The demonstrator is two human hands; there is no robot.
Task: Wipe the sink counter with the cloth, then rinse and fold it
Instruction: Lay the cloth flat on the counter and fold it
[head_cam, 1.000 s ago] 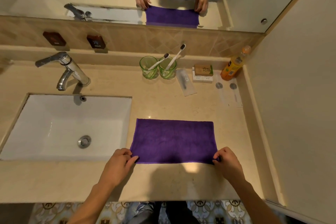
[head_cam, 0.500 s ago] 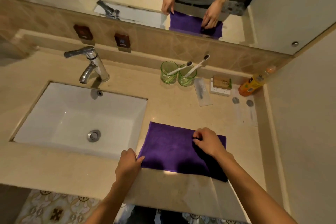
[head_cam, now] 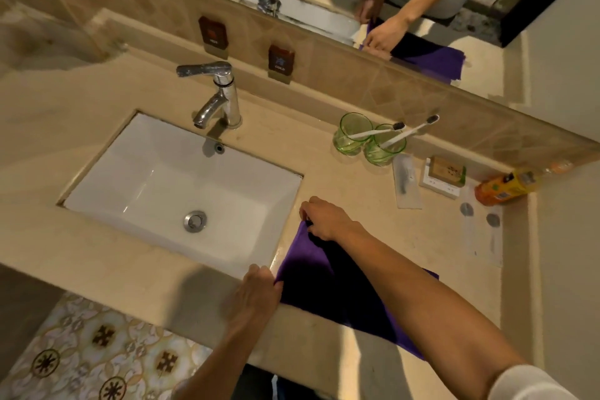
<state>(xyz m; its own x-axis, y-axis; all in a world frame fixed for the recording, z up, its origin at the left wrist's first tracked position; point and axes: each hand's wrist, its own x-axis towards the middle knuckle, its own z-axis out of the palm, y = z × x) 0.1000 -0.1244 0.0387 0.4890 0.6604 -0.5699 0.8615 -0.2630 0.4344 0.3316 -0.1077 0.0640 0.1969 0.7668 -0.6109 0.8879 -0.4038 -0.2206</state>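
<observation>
Beige sink counter (head_cam: 136,273), purple cloth (head_cam: 302,260) beside the basin.
Right hand (head_cam: 326,221) pinches its far corner; left hand (head_cam: 256,294) pinches the near one.

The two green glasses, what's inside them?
Each green glass holds one white toothbrush, heads leaning out to the right. Whether there is water in them cannot be seen.
</observation>
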